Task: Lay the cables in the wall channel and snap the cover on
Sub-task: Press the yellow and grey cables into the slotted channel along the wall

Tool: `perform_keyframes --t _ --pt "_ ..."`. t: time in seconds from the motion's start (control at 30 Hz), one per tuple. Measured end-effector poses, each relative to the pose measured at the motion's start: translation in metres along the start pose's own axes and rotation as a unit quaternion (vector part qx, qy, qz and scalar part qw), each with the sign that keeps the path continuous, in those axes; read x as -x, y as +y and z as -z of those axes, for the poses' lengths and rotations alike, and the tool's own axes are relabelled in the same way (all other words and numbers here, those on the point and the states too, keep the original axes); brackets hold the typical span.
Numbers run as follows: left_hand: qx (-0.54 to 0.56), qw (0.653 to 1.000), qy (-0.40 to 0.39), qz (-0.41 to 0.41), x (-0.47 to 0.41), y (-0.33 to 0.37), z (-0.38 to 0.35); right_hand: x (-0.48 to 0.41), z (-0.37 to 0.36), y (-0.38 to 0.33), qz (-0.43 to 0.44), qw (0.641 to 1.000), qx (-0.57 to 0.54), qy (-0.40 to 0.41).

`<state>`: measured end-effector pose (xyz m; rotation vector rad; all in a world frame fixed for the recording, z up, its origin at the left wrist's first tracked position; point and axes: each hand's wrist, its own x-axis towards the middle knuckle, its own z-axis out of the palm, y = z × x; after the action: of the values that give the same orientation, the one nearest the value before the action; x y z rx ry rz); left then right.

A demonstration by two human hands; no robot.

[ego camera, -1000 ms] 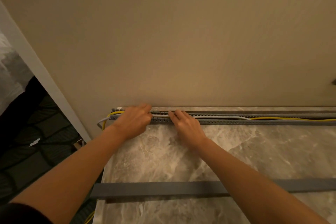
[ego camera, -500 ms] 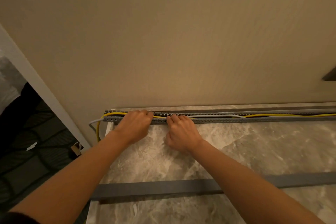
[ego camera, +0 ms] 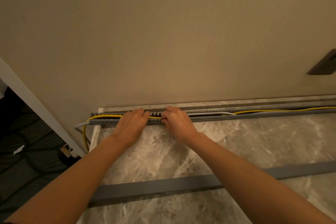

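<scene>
head view is showing the slotted grey channel (ego camera: 236, 118) running along the foot of the wall, lying open-topped so cables can drop in from above. the grey cover (ego camera: 154, 187) is lying flat on the near side, well apart from the channel and parallel to it, probably parked within reach for the snapping step, which is not yet done. the left hand (ego camera: 131, 125) and right hand (ego camera: 176, 123) are working near the channel's left end, just beside each other. both are curling their fingers tightly over the yellow cable (ego camera: 272, 110), the right pinching it, the left holding it down, seemingly to seat it between the slotted walls. the grey cable (ego camera: 218, 113) is lying in the trough beside it. both cables are spilling out of the left end and hanging down.

the beige wall (ego camera: 163, 42) is filling most of the frame. a veined marble surface (ego camera: 236, 151) is carrying everything. a dark floor (ego camera: 27, 160) is showing at left, and a dark plate (ego camera: 323, 63) is sitting on the wall at right.
</scene>
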<state>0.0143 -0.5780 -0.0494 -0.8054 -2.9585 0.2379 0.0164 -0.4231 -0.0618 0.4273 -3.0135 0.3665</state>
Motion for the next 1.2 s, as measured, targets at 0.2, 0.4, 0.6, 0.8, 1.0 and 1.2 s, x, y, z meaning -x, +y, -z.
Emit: perform_keyframes --t 0.2,0.4,0.6,0.8,1.0,1.2 --pt "0.032 0.999 -0.017 0.015 -0.009 0.016 0.006 0.008 -0.002 0.002 0.012 0.998 0.048 0.035" --pt "0.019 0.999 0.037 -0.032 -0.022 0.024 -0.009 0.013 -0.002 0.017 -0.003 0.998 0.043 0.054" --pt "0.042 0.995 0.076 -0.054 -0.036 0.031 -0.014 0.022 -0.021 0.051 -0.023 0.989 0.106 0.097" --pt "0.032 0.999 -0.01 -0.012 -0.048 0.041 -0.003 0.013 -0.012 0.068 -0.03 0.996 0.034 0.071" --pt "0.012 1.0 -0.017 0.005 -0.059 0.055 0.006 -0.001 0.014 0.074 -0.055 0.997 0.043 -0.034" --pt "-0.027 0.999 -0.02 -0.038 -0.082 0.106 0.015 0.039 0.015 0.125 0.005 0.994 0.103 0.024"
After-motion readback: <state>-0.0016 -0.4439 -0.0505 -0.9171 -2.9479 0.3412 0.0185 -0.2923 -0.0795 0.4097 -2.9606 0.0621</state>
